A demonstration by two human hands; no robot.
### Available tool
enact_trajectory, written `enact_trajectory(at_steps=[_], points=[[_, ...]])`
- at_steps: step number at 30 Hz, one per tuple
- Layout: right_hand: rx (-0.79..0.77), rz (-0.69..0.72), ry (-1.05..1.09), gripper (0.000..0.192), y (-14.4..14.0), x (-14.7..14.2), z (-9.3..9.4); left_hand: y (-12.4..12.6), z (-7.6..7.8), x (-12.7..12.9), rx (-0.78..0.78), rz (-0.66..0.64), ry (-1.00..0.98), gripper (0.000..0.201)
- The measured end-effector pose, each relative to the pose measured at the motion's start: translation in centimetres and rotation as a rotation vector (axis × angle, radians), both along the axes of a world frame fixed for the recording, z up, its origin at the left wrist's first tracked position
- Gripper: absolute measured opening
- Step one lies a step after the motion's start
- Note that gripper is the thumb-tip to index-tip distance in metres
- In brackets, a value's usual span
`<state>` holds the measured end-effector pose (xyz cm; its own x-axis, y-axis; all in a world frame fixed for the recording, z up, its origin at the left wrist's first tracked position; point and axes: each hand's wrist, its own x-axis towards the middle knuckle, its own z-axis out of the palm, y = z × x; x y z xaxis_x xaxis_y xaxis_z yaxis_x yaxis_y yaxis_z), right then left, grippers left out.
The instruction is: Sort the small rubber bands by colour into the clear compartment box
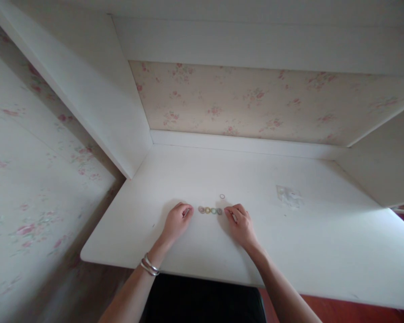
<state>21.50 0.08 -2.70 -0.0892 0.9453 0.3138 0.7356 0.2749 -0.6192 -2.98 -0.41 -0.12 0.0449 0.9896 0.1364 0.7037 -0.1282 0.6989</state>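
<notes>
Hands (210, 222) rest curled on the desk (323, 233), flanking a row of rings (210, 210).

Your desk (289, 242) is plain white, with a pale greyish smudge (289, 196) off to the right. Between your left hand (176, 221) and right hand (241, 223) you have a row of small rings (210, 210): pinkish, yellow, green and a bluish green, as far as their size lets you tell. A thin pale ring (222, 196) lies apart, too small to tell its colour. Your left wrist wears silver bangles (149, 265). The wallpaper (255, 103) behind is cream with pink floral sprigs and faint green leaves. The shelf sides (97, 89) are white, the floor (339, 312) reddish brown, and your lap (205, 300) is black.
</notes>
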Motion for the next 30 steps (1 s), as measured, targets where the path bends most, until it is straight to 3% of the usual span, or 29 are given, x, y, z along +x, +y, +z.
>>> enact_trajectory(at_steps=[4, 8, 12, 17, 23, 30], points=[[-0.052, -0.146, 0.168, 0.035, -0.4, 1.2, 0.0, 2.0, 1.7, 2.1, 0.021, -0.151, 0.136, 0.021], [-0.065, -0.206, 0.24, 0.037, -0.5, 1.5, -0.2, 4.7, 3.0, 5.4, 0.023, -0.28, 0.277, 0.023], [-0.067, -0.191, 0.248, 0.038, -0.1, 1.5, -0.4, 7.1, 3.1, 8.3, -0.026, -0.384, 0.425, 0.027], [-0.074, -0.182, 0.251, 0.036, 0.0, 1.9, -0.4, 9.0, 2.3, 9.9, -0.06, -0.462, 0.516, 0.025], [-0.058, -0.166, 0.247, 0.034, 0.2, 2.1, -0.4, 9.1, 1.9, 10.1, -0.076, -0.478, 0.535, 0.02], [-0.059, -0.15, 0.244, 0.032, 0.1, 2.2, -0.4, 6.8, 2.9, 9.2, 0.003, -0.479, 0.483, 0.022]])
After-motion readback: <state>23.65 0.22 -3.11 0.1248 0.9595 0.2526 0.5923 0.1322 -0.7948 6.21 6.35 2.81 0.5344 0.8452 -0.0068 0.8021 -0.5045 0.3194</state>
